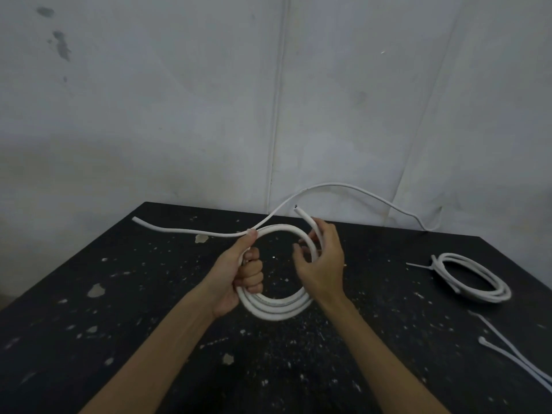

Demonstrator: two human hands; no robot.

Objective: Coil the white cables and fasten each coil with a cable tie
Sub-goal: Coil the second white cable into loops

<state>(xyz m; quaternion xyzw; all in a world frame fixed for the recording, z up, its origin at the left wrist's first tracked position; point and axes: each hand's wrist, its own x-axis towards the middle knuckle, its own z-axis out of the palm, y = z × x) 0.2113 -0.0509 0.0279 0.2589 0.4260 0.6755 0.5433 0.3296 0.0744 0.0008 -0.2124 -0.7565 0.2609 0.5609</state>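
Above the middle of the black table (pixel 125 339) I hold a white cable coil (pixel 279 309) of several loops. My left hand (pixel 239 273) grips the coil's left side, thumb pressing on the top. My right hand (pixel 324 264) is at the coil's right side, its fingers curled round the cable's free end (pixel 304 218), which sticks up. A second, loose white cable (pixel 343 186) runs from the table's back left, past my left thumb, and arcs off to the right. A finished white coil (pixel 475 279) with a cable tie lies at the right.
Loose white cable ties (pixel 513 354) lie near the table's right edge. The black tabletop is speckled with white chips and paint. A pale grey wall (pixel 209 100) stands right behind the table's back edge.
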